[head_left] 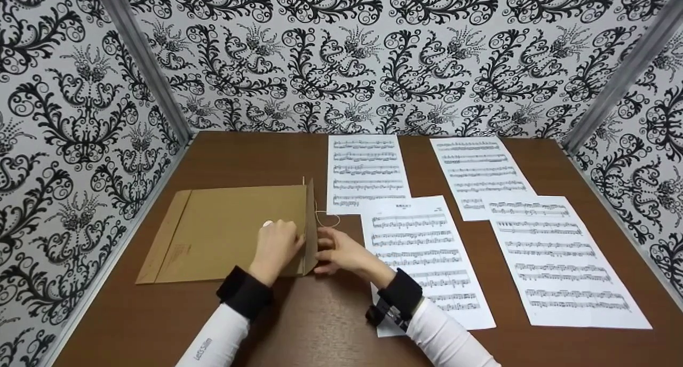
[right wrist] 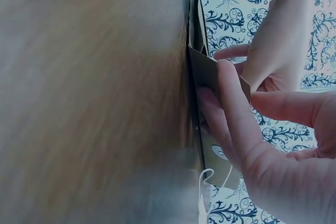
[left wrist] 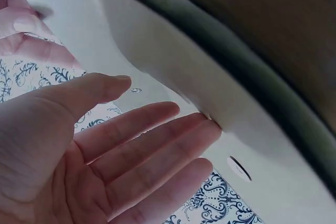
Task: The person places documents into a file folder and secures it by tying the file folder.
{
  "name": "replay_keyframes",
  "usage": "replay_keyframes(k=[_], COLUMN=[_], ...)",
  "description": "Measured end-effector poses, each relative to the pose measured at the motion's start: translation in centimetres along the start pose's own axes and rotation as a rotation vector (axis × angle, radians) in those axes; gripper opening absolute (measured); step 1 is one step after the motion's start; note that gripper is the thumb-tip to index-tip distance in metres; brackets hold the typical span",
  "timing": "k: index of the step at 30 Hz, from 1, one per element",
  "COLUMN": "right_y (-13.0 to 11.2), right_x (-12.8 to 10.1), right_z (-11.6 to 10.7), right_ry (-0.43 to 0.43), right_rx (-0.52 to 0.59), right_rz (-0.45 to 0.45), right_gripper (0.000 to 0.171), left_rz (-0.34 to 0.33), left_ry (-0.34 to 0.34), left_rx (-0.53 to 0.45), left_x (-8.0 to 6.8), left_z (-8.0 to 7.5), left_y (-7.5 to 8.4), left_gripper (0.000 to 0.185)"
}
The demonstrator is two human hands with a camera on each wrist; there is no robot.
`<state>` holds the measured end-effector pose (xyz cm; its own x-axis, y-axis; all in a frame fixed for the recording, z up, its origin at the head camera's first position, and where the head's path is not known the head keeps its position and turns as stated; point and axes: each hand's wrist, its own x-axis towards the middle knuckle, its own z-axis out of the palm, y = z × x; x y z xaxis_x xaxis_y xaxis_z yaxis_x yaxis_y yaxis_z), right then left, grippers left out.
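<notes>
A brown kraft envelope (head_left: 229, 228) lies on the left part of the table, its narrow flap (head_left: 311, 233) standing up at the right end. My left hand (head_left: 276, 244) is over the envelope beside the fold. In the left wrist view its fingers (left wrist: 157, 150) are fairly straight and touch the card, with the thumb apart. From the right, my right hand (head_left: 344, 255) holds the flap, fingers on its outer face and thumb at its edge in the right wrist view. A thin pale string (head_left: 335, 220) loops out beside the flap. A white disc (head_left: 268, 224) shows by the left knuckles.
Several printed music sheets lie to the right: one sheet (head_left: 368, 175) at the back, one (head_left: 416, 249) partly under the right forearm, and two overlapping sheets (head_left: 480, 169) farther right. Patterned walls (head_left: 341, 57) bound the brown table (head_left: 320, 324) at the back and sides.
</notes>
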<state>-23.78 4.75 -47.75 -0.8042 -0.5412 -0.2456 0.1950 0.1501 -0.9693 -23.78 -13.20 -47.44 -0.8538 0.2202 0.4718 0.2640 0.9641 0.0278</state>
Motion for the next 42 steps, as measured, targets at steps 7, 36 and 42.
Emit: replay_keyframes(k=[7, 36, 42], right_y=[-0.6, -0.6, -0.7], right_x=[-1.5, -9.4, -10.7], right_z=[-1.1, -12.2, -14.5], right_ry=[0.001, 0.113, 0.147], right_rx=[-0.068, -0.434, -0.447], right_rz=[-0.031, -0.037, 0.008], right_gripper=[0.074, 0.077, 0.080], left_rz=[-0.064, 0.197, 0.302], left_ry=[-0.076, -0.228, -0.348], left_rx=[-0.076, -0.327, -0.281], left_x=[-0.4, -1.1, -1.4], left_z=[-0.5, -4.2, -3.5], left_y=[0.3, 8.2, 9.8], left_gripper=[0.034, 0.024, 0.037])
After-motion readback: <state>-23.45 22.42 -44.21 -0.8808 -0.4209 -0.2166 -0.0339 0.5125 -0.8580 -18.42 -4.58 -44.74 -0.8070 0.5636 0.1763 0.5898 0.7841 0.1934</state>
